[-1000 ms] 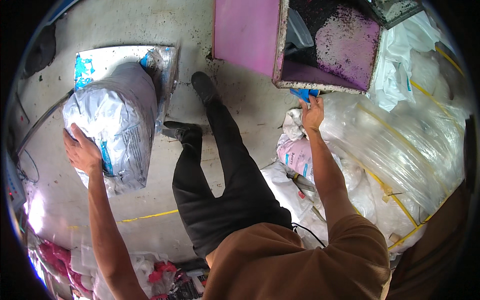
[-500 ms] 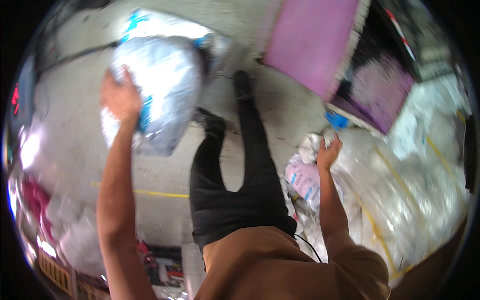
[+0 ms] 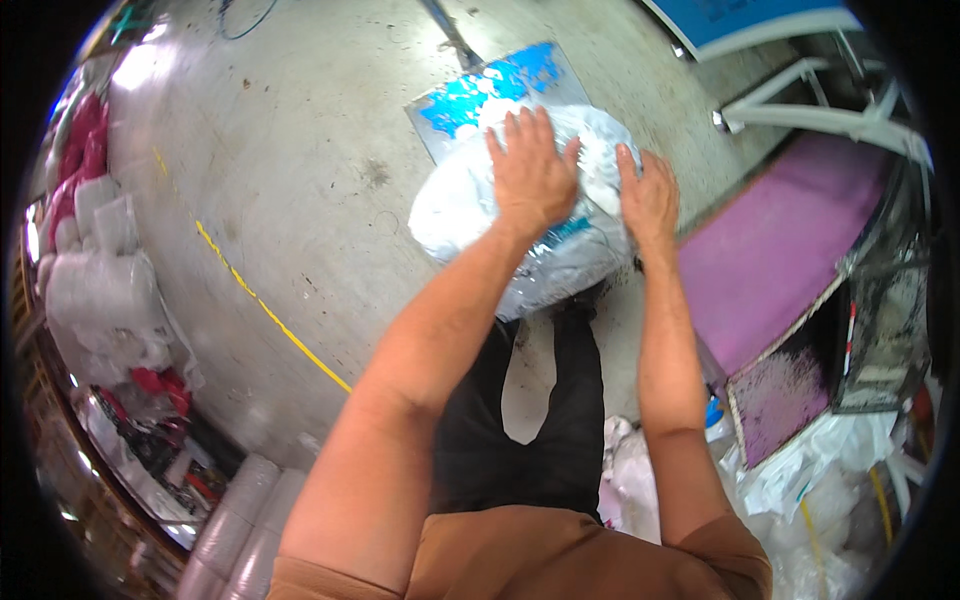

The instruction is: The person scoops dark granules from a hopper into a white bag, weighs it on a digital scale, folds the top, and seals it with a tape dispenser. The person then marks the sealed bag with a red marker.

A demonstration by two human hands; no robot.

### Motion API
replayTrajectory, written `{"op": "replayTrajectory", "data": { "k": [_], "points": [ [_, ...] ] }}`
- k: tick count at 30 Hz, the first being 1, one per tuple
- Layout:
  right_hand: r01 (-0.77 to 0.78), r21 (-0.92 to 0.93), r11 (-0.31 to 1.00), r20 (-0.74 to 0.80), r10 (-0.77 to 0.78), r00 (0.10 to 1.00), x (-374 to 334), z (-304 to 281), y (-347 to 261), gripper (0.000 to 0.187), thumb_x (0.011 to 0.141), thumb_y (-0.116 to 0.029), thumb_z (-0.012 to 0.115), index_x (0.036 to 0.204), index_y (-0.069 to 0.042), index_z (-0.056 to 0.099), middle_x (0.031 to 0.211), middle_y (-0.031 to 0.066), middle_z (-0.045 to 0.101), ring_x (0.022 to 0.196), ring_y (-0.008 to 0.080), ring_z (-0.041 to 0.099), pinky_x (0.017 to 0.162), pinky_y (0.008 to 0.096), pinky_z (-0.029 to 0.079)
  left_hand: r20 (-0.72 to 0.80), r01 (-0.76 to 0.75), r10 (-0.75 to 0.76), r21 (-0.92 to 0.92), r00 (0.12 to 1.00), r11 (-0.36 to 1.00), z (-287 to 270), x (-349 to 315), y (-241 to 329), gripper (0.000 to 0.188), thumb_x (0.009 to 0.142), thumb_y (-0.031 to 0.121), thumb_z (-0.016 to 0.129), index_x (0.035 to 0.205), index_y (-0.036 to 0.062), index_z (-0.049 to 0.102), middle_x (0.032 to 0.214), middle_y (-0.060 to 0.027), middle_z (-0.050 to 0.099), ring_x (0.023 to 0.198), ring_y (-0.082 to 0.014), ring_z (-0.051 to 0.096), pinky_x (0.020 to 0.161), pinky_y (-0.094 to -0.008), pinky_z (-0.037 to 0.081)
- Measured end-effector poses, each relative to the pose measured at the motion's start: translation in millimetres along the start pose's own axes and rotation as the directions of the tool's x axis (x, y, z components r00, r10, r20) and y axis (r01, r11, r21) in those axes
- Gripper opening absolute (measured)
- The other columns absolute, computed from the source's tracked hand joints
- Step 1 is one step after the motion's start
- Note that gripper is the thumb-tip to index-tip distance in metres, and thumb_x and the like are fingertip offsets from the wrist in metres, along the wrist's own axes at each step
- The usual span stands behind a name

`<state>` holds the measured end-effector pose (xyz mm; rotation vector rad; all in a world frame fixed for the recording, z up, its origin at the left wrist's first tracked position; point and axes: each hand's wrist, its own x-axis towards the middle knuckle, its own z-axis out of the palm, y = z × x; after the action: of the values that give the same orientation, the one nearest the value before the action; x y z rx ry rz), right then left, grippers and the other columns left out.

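A bulging plastic bag (image 3: pixel 455 205), white and partly see-through, rests on a square metal plate (image 3: pixel 450 108) with worn blue patches; the plate has a post at its far side and looks like a platform scale. My left hand (image 3: pixel 535 178) lies on top of the bag with its fingers spread. Against the bag's right side is my right hand (image 3: pixel 650 205), fingers stretched out and the thumb apart. The bag hides the near part of the plate.
A purple panel (image 3: pixel 790 250) leans at the right, below a white-legged frame (image 3: pixel 830 115). Wrapped clear bundles (image 3: pixel 800 540) lie at the lower right. On the left, white bags (image 3: pixel 105 310) stand beyond a yellow floor line (image 3: pixel 270 310).
My right hand has come over from the bundles to the bag's right side. My left hand has moved from the bag's left side onto its top. The view has turned leftward.
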<state>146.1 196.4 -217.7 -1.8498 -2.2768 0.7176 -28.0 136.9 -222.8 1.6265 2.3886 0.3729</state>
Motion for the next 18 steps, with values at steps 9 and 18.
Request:
{"op": "replayTrajectory", "data": {
  "k": [9, 18],
  "points": [
    [0.254, -0.019, 0.967, 0.397, -0.226, 0.890, 87, 5, -68, 0.090, 0.092, -0.073, 0.059, 0.142, 0.000, 0.062, 0.136, 0.0291, 0.066, 0.133, 0.0415, 0.060, 0.113, 0.0446, 0.045, 0.657, 0.302, -0.060, -0.261, 0.751, 0.917, -71, 40, -88, 0.098, 0.093, 0.075, 0.056, 0.159, 0.0037, 0.043, 0.159, -0.0249, 0.047, 0.149, -0.0425, 0.042, 0.121, -0.0536, 0.035],
    [-0.192, -0.045, 0.980, 0.849, 0.139, 0.509, 130, 24, -88, 0.101, 0.081, -0.086, 0.063, 0.139, -0.003, 0.068, 0.137, 0.0254, 0.067, 0.125, 0.0392, 0.065, 0.107, 0.0481, 0.048, 0.998, 0.996, 0.005, -0.066, 0.066, 0.058, -13, -195, -210, 0.132, 0.073, 0.106, 0.033, 0.171, 0.0230, 0.003, 0.176, -0.0196, 0.002, 0.155, -0.0563, 0.018, 0.113, -0.0805, 0.024]
  ]
}}
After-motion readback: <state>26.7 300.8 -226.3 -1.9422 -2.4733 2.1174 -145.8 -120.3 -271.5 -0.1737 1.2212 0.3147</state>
